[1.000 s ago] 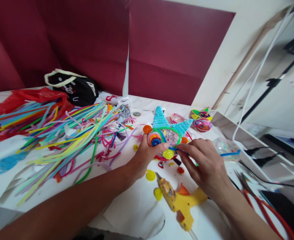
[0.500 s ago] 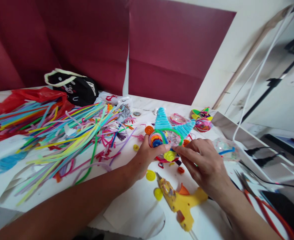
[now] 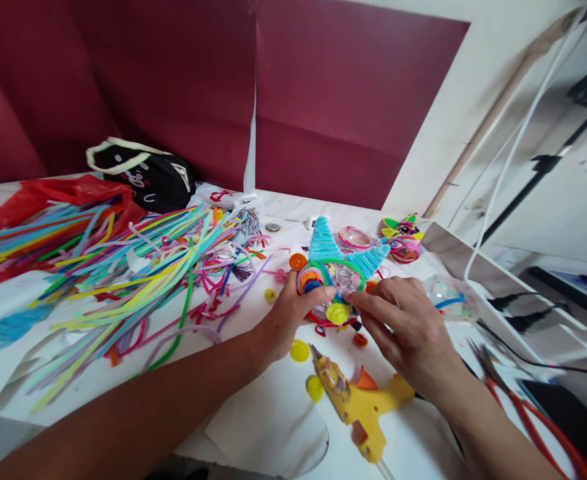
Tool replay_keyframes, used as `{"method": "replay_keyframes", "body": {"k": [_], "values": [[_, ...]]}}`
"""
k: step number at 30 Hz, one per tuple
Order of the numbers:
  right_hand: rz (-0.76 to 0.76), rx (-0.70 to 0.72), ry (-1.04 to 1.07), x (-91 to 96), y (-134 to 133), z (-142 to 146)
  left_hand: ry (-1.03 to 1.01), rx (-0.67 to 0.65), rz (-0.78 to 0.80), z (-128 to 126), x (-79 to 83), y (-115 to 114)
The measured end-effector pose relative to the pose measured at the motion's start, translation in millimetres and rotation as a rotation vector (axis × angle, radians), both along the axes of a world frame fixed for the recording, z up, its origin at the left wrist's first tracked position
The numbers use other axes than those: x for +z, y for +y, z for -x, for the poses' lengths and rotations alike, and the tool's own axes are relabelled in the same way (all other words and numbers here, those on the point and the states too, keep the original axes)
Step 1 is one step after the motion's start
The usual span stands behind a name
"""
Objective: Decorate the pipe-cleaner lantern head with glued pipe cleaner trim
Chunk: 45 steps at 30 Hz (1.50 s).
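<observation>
A pipe-cleaner fish (image 3: 346,277), with a clear plastic body, light-blue tail fins and a coiled round eye, is between my two hands above the table. My left hand (image 3: 293,310) grips its eye side, thumb across the front. My right hand (image 3: 406,317) is closed, its fingertips pressed on the body's lower right edge; anything small between them is hidden. A yellow coil (image 3: 338,313) sits on the fish just below the fingertips. Nearer me lie another yellow coil (image 3: 300,351) and a yellow glue gun (image 3: 363,403), its nozzle pointing toward the fish.
Loose pipe cleaners (image 3: 173,267) cover the left, some in a red plastic bag (image 3: 83,190). A black pouch (image 3: 146,177) stands behind. To the right are scissors (image 3: 518,400), a clear plastic piece (image 3: 450,298) with a blue strip, and another colourful fish (image 3: 404,239).
Almost nothing differs. My left thumb has shifted very slightly on the fish; both hands stay on it in the same place.
</observation>
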State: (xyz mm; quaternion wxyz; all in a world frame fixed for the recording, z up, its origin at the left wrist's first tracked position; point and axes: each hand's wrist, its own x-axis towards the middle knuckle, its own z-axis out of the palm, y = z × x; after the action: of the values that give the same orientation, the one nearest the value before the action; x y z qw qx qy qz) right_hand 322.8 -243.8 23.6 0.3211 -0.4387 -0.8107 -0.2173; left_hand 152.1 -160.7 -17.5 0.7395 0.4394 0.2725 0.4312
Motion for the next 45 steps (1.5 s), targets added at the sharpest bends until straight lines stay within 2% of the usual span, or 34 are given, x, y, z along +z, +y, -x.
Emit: {"method": "replay_keyframes", "body": {"k": [8, 12, 22, 45], "values": [[0.037, -0.004, 0.007, -1.4, -0.2, 0.5, 0.024, 0.045, 0.027, -1.1, 11.8, -5.5], [0.081, 0.019, 0.099, -1.2, -0.9, 1.8, 0.026, 0.081, 0.011, -1.4, 16.3, -8.9], [0.165, 0.027, 0.315, -1.2, -0.2, 5.2, 0.042, 0.093, -0.006, -1.4, 14.9, -10.0], [0.164, 0.001, 0.413, -2.8, 0.3, 10.8, 0.005, 0.058, -0.009, -0.4, 13.8, -9.8]]}}
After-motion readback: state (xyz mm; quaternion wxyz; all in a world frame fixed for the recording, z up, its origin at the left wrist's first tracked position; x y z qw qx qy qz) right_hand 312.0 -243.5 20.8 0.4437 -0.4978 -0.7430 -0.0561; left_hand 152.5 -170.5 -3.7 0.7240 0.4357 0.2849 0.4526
